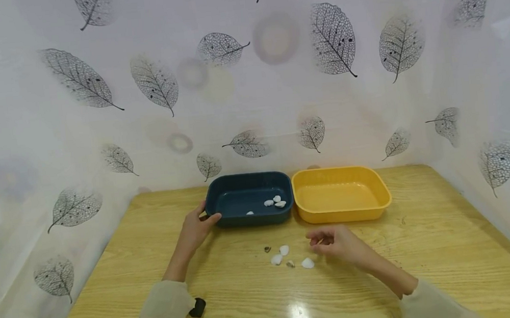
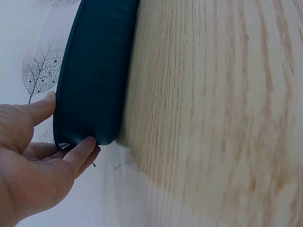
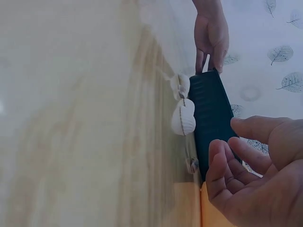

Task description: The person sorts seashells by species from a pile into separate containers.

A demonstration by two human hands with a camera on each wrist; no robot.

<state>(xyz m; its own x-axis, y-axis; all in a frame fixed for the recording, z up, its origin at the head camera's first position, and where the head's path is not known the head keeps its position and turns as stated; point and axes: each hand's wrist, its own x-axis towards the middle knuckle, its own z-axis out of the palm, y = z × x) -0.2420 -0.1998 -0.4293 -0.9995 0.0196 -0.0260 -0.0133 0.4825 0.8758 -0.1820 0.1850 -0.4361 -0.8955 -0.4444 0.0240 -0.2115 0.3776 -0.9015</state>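
Observation:
My left hand (image 1: 194,229) grips the left end of a dark blue-green plastic tray (image 1: 251,220), thumb at its front rim. In the left wrist view, the fingers (image 2: 81,153) curl around the end of the tray (image 2: 97,71). Several white seashells (image 1: 277,198) lie inside it. My right hand (image 1: 337,243) hovers in front of the yellow tray (image 1: 343,216), fingers loosely bent, with a gap between thumb and fingertips and nothing visible there. Just left of it on the table lie a white scallop-like shell (image 1: 308,263), two more white shells (image 1: 276,260) and two small dark shells (image 1: 290,264).
Both trays stand side by side at the back of the wooden table (image 1: 250,303), the yellow one on the right. Behind and at both sides hangs a white curtain (image 1: 248,93) printed with leaves. Light sleeves (image 1: 165,306) with black wrist straps (image 1: 197,308) cover the forearms.

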